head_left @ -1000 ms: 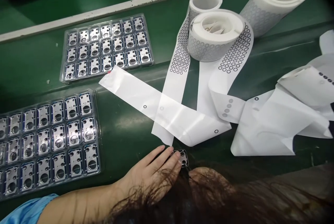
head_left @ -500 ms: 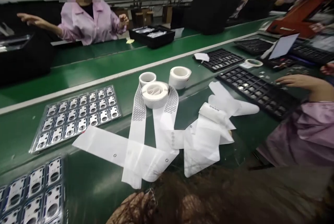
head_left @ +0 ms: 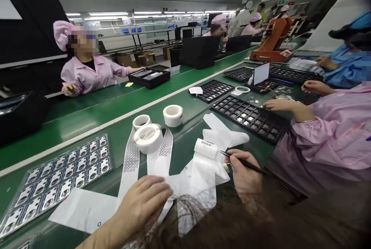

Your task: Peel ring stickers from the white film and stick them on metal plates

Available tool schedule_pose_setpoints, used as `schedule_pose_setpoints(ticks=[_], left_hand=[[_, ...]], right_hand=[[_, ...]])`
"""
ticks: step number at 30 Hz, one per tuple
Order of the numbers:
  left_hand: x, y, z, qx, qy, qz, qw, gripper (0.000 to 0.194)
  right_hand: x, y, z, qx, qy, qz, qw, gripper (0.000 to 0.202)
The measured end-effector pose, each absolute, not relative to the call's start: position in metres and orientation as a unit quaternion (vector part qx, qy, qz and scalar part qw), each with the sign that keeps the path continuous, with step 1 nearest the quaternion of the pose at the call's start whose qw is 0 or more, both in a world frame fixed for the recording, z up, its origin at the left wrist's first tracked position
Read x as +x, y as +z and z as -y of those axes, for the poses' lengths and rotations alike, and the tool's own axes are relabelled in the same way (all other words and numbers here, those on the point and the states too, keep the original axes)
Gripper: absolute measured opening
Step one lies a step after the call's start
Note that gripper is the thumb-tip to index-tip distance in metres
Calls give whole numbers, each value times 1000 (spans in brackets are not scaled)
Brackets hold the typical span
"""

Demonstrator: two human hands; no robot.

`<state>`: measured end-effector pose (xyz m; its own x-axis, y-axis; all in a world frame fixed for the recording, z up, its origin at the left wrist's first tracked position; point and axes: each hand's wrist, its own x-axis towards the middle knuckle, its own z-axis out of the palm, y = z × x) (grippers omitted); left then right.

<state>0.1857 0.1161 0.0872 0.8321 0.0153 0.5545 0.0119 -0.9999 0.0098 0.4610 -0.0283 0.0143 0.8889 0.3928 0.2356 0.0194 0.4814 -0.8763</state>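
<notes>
right hand [head_left: 247, 177] around dark tweezers [head_left: 252, 167] near white strips [head_left: 204, 171], left hand [head_left: 144, 202] of unclear grip

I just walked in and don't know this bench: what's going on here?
The right hand holds tweezers, tips close to a curled strip. The left hand is over other white strips; whether it holds anything is hidden. Three rolls stand beyond it, with a parts tray to the left. On the right, a co-worker in pink has one hand near a black tray.

No legible txt or nos
</notes>
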Motion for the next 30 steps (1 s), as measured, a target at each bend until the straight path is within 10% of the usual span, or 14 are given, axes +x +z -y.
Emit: schedule_pose_setpoints(ticks=[11, 30], left_hand=[[390, 50, -160, 951, 238, -17, 198, 28], [396, -2, -163, 887, 195, -98, 407, 21]], right_hand=[[521, -3, -19, -460, 222, 200, 836, 29], [520, -32, -19, -549, 155, 302, 764, 15]])
